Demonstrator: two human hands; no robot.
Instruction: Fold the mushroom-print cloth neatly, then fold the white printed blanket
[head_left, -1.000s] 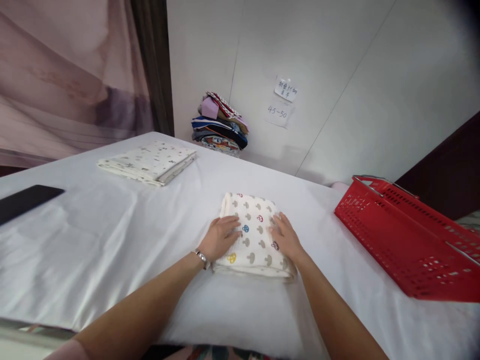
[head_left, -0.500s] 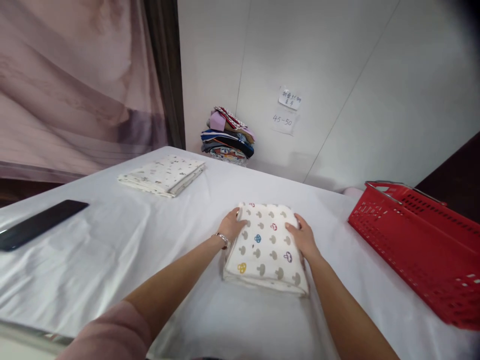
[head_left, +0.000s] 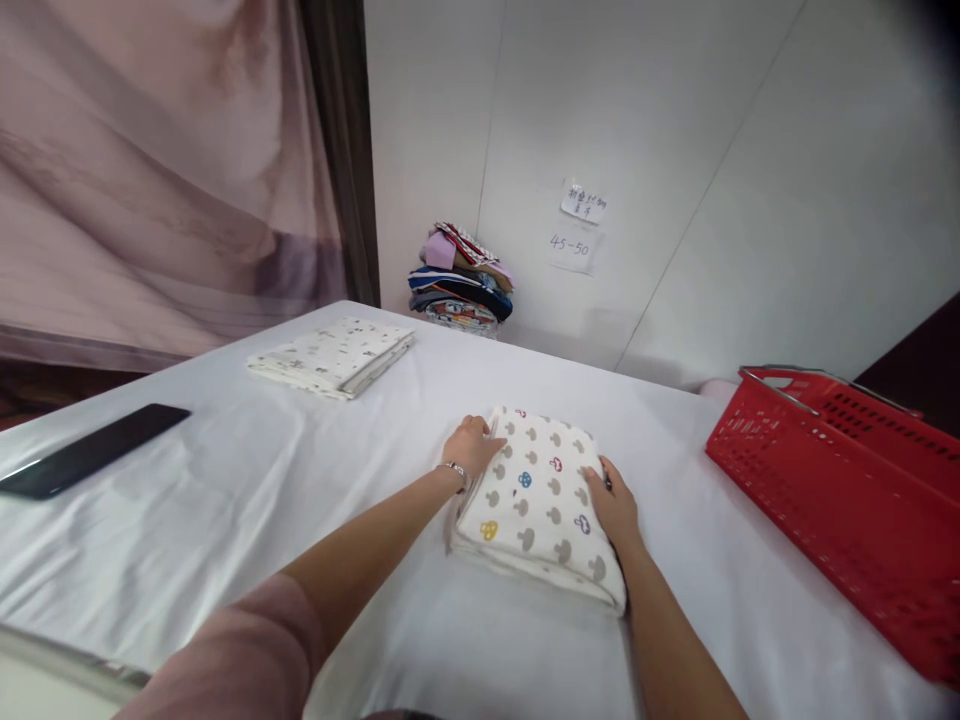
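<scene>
A folded white cloth (head_left: 541,508) printed with grey and coloured mushrooms lies in front of me, its far end angled a little to the left. My left hand (head_left: 471,447) grips its left edge near the far corner, thumb on top. On the opposite edge, my right hand (head_left: 613,503) holds the cloth with its thumb over the top layer. The fingertips of both hands are partly hidden at the sides of the cloth. Farther off to the left rests a second folded white cloth (head_left: 330,357) with small dark prints, apart from both hands.
A white sheet covers the table (head_left: 300,480). A black phone-like slab (head_left: 97,450) lies at the left. On the right stands a red basket (head_left: 832,490) with metal handles. Behind the table's far edge rises a stack of folded fabrics (head_left: 461,280), near a wall with paper notes (head_left: 577,225).
The mushroom cloth has turned slightly, its near right corner shifting toward me. My right hand has moved nearer to me along its edge. The whole view has shifted a little.
</scene>
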